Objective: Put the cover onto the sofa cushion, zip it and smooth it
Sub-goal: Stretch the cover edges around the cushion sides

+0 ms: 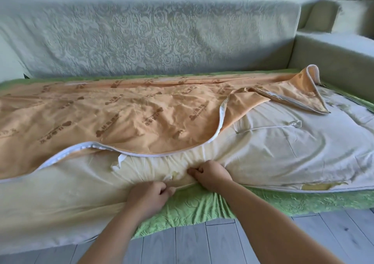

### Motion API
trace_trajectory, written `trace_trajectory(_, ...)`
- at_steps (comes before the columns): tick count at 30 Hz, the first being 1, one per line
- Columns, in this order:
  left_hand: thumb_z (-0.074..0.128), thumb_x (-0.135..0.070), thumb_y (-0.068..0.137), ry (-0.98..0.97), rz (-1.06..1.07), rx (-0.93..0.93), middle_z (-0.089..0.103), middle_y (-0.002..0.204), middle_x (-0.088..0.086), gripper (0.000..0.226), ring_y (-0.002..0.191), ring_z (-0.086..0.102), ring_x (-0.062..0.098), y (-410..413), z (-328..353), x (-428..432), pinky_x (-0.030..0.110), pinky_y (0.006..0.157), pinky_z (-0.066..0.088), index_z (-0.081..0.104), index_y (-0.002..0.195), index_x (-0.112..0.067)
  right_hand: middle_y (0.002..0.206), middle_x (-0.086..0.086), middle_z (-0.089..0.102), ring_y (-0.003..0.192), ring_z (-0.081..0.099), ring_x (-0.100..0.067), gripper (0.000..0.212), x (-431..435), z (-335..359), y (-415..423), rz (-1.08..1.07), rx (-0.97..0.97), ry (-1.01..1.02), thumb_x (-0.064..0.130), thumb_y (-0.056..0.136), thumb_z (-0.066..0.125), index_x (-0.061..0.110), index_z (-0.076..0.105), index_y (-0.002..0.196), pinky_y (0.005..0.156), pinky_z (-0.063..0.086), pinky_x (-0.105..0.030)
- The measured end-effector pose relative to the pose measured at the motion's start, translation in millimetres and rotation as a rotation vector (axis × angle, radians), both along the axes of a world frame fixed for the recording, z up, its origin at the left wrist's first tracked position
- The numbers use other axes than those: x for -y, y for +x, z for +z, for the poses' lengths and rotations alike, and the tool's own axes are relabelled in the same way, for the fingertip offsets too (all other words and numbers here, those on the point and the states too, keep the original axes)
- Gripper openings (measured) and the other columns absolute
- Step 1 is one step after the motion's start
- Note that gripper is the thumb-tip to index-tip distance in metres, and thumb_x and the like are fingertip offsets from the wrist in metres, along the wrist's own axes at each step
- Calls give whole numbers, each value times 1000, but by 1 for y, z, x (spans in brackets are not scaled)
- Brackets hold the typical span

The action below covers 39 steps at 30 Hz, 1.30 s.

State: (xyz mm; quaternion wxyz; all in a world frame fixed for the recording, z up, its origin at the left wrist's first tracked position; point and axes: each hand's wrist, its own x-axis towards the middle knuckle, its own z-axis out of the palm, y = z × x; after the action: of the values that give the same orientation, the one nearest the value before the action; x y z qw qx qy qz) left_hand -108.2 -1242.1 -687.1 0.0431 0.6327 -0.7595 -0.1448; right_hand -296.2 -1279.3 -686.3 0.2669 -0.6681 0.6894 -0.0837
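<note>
Left hand and right hand pinch cushion at front; cover drapes beyond.

Cushion: left end off-frame

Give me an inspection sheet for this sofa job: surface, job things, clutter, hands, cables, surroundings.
Surface: green seat cover, wrinkled at the front under the hands.
Job's things: orange printed cover lies crumpled over the cushion, unzipped, with its white zipper edge curling open. The cream liner is exposed along the front and right, with a tear showing yellow.
Clutter: nothing seen.
Grippers: left hand and right hand both pinch the cream liner at the front edge.
Cables: nothing seen.
Surroundings: embossed grey backrest throw, armrest, grey plank floor.
</note>
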Motion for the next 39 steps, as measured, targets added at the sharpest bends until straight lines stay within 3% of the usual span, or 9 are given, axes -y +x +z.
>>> trace_trajectory(4, 51, -45, 90, -16, -28, -105, 45, 55, -2, 40, 53, 44, 9, 4, -1, -24, 23, 49, 26, 42, 61, -19, 51, -1, 44, 54, 45, -19, 58, -1, 0, -4, 30, 58, 18, 53, 89, 48, 15, 41, 46, 51, 34, -28)
trace_trajectory(8, 53, -41, 90, -24, -39, -80, 58, 69, -6, 18, 65, 53, 10, 10, 6, -45, 25, 58, 35, 64, 87, -27, 50, -2, 43, 51, 44, -18, 59, -6, 1, -6, 59, 58, 7, 52, 91, 46, 14, 40, 47, 45, 31, -26)
trace_trajectory(11, 47, -44, 92, -83, -63, 71, 47, 63, -7, 33, 72, 50, 11, 9, 9, -60, 27, 62, 28, 41, 64, -29, 50, -2, 43, 50, 43, -18, 59, -10, 1, -8, 78, 50, -10, 53, 91, 45, 13, 39, 47, 43, 29, -25)
trace_trajectory(14, 41, -43, 92, -183, -120, 190, 60, 83, -9, 27, 97, 57, 8, 14, -6, -73, 25, 97, 28, 36, 70, -28, 51, -2, 43, 50, 43, -18, 59, -10, 0, -9, 90, 53, -21, 53, 91, 45, 13, 39, 48, 44, 29, -25)
trace_trajectory(17, 55, -35, 66, -299, -179, 270, 53, 41, -1, 22, 46, 60, 8, 32, -38, -77, 24, 113, 4, 47, 50, -23, 52, -1, 44, 51, 43, -17, 58, -9, 0, -10, 107, 41, -30, 54, 91, 44, 13, 39, 49, 45, 30, -25)
trace_trajectory(23, 12, -41, 98, -601, -153, 206, 55, 44, -3, 71, 48, 62, 19, 79, -68, -83, 37, 86, 33, 55, 48, -15, 53, -1, 44, 51, 43, -17, 58, -10, -2, -8, 107, 34, -26, 54, 92, 43, 13, 40, 50, 46, 31, -25)
trace_trajectory(28, 22, -51, 95, -650, 1, 36, 51, 45, 0, 67, 47, 60, 23, 103, -47, -86, 33, 55, 33, 51, 48, -13, 57, -2, 46, 54, 44, -17, 56, -10, -3, -6, 125, 24, -33, 53, 93, 40, 14, 41, 53, 47, 32, -25)
trace_trajectory(33, 44, -38, 80, -757, 24, 39, 48, 38, 4, 44, 34, 53, 26, 94, 10, -63, 24, 49, 28, 54, 46, -12, 59, -1, 48, 68, 52, -24, 54, -1, 0, -9, 130, 42, -50, 50, 94, 40, 15, 42, 54, 61, 39, -29)
trace_trajectory(39, 60, -28, 66, -459, 121, 171, 48, 34, 9, 31, 27, 47, 27, 89, -20, -10, 19, 43, 27, 52, 43, -9, 76, -7, 60, 79, 61, -29, 51, -11, -9, 0, 148, -70, -83, 53, 95, 32, 16, 53, 66, 65, 45, -32)
